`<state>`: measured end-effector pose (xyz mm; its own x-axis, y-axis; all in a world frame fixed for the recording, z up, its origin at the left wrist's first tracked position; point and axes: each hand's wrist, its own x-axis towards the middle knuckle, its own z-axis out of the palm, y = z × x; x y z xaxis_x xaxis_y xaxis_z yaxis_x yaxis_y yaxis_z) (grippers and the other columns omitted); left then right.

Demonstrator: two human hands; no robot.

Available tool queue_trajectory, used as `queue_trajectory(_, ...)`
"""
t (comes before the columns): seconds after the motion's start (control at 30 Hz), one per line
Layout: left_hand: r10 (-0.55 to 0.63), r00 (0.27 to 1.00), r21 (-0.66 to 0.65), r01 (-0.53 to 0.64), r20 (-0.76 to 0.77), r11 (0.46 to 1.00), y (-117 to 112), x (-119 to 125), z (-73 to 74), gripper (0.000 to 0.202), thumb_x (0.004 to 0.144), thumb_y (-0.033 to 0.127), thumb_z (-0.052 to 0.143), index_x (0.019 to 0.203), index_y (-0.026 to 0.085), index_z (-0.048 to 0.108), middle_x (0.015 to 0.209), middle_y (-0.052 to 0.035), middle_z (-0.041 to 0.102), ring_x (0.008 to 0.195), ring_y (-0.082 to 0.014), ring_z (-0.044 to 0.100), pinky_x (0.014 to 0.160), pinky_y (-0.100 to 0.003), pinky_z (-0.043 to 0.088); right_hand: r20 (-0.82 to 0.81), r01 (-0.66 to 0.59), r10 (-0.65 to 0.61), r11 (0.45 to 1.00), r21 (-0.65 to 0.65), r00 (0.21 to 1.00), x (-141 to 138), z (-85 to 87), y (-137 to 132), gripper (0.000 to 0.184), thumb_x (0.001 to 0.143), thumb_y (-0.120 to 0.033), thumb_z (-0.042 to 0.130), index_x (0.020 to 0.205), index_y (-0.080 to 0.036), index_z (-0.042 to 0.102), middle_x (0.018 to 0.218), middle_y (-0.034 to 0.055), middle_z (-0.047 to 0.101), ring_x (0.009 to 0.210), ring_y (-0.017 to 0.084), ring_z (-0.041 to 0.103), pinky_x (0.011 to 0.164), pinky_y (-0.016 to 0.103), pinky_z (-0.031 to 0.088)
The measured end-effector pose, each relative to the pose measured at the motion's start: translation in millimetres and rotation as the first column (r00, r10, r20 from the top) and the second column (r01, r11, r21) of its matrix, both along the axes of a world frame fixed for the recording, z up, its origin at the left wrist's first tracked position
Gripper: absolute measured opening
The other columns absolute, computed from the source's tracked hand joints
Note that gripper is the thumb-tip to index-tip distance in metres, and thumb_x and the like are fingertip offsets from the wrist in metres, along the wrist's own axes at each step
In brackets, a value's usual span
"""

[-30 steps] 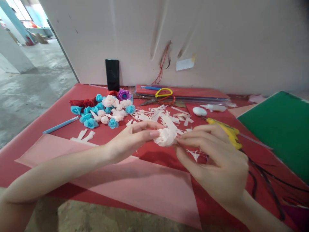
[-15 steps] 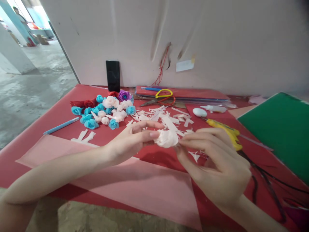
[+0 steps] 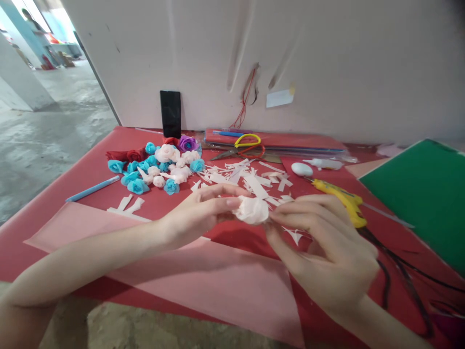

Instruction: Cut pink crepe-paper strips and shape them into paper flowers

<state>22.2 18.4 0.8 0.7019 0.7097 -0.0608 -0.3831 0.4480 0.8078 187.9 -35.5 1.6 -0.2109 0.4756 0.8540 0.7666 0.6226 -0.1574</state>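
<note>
Red tabletop (image 3: 90, 174), set against a pale wall. Green sheet (image 3: 417, 194) is laid at 3 o'clock; pink sheet (image 3: 218, 281) is spread along the near edge at 6 o'clock.

Left hand (image 3: 192, 215) is reached in from 8 o'clock, right hand (image 3: 327, 252) from 4 o'clock; both are met over the middle.

Pile (image 3: 156, 165) of blue, pink, red and purple paper flowers is noted at 10 o'clock. White scraps (image 3: 247, 177) are strewn at 12 o'clock, with scissors (image 3: 243, 145) farther back. Yellow glue gun (image 3: 341, 196) is laid at 2 o'clock, just behind the right hand.

Smallest: a pale rose (image 3: 252, 210), held in the air above the tabletop between the hands. Left grip is closed on its left side, thumb against fingers. Right grip is pinched on its right edge by the fingertips.

Judged: the pinch is best kept light so the rolled petals are not crushed, and the rose is best steadied by the left hand while its edge is worked by the right.
</note>
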Motion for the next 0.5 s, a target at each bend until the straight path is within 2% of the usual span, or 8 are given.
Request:
queue_trajectory(0.17, -0.006, 1.000, -0.003, 0.006, 0.023, 1.000, -0.5, -0.2, 0.2, 0.024, 0.065, 0.026, 0.070, 0.083, 0.015, 0.060, 0.073, 0.0000, 0.064, 0.067, -0.0091, 0.056, 0.075, -0.026, 0.042, 0.004, 0.010, -0.010, 0.999, 0.034, 1.000, 1.5, -1.2, 1.5, 0.026, 0.064, 0.001, 0.065, 0.075, -0.020, 0.053, 0.067, 0.0033, 0.061, 0.065, 0.017, 0.054, 0.059, 0.036, 0.044)
queue_trajectory(0.3, 0.026, 1.000, 0.022, -0.026, 0.003, 0.999, -0.1, 0.9, -1.8, 0.020, 0.066, 0.024, 0.069, 0.081, 0.015, 0.061, 0.074, 0.0012, 0.061, 0.071, -0.0097, 0.056, 0.079, -0.027, 0.041, 0.002, 0.025, -0.025, 0.999, 0.024, 1.000, 2.6, -3.3, 6.6, 0.025, 0.067, 0.000, 0.063, 0.078, -0.020, 0.054, 0.069, 0.0035, 0.062, 0.069, 0.018, 0.055, 0.063, 0.036, 0.046)
queue_trajectory(0.4, 0.033, 0.999, 0.106, -0.030, -0.022, 0.994, 0.2, -0.7, -3.9, 0.018, 0.067, 0.023, 0.068, 0.084, 0.017, 0.062, 0.077, 0.0024, 0.060, 0.072, -0.0080, 0.054, 0.079, -0.025, 0.040, 0.002, 0.022, -0.022, 1.000, 0.007, 1.000, 2.8, -5.3, 9.5, 0.023, 0.068, -0.001, 0.062, 0.079, -0.020, 0.055, 0.069, 0.0024, 0.063, 0.071, 0.018, 0.056, 0.065, 0.036, 0.047)
queue_trajectory(0.5, -0.027, 0.999, 0.191, 0.033, -0.035, 0.981, 0.3, -3.4, -5.4, 0.023, 0.068, 0.023, 0.068, 0.091, 0.019, 0.063, 0.084, 0.0014, 0.060, 0.079, -0.0083, 0.053, 0.077, -0.023, 0.041, -0.011, -0.030, 0.029, 0.999, -0.035, 1.000, 3.2, -6.5, 9.8, 0.022, 0.070, -0.003, 0.062, 0.081, -0.021, 0.056, 0.071, 0.0019, 0.063, 0.073, 0.018, 0.057, 0.066, 0.036, 0.048)
